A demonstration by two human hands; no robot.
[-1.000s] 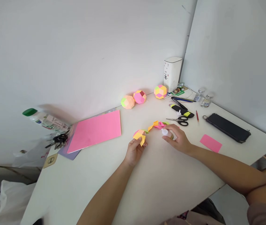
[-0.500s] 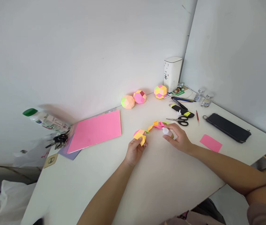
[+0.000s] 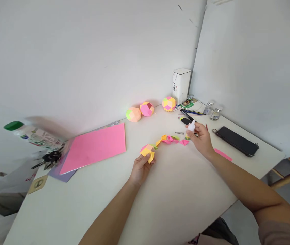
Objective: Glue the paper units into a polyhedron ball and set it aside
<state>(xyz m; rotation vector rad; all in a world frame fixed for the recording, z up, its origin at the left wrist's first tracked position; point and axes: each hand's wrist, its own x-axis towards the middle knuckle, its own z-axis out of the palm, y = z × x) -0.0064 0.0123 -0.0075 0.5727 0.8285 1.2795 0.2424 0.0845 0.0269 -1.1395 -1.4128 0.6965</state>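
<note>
Near the middle of the table, my left hand [image 3: 142, 166] pinches a partly joined folded-paper piece [image 3: 147, 150] in yellow, peach and pink. Several small folded paper units, among them a pink unit [image 3: 184, 142] and an orange unit [image 3: 163, 137], lie in a curved row to its right. My right hand [image 3: 203, 139] grips a small white squeeze bottle [image 3: 191, 126] with its nozzle pointing up. The bottle is held above the right end of the row. Behind that hand lie scissors [image 3: 179, 133]; only the blade tips show clearly.
Three faceted paper balls [image 3: 133, 114] stand along the wall beside a white container [image 3: 181, 85]. Pink paper sheets [image 3: 95, 146], keys [image 3: 50, 158] and a green-capped bottle [image 3: 36, 134] are at left. To the right are glass jars [image 3: 215, 113], a black case [image 3: 237, 141] and a pink slip [image 3: 223, 154].
My right hand has lifted the squeeze bottle up and to the right, turning its nozzle upward. More of the row of folded units shows. My left hand keeps its hold; the view has shifted slightly.
</note>
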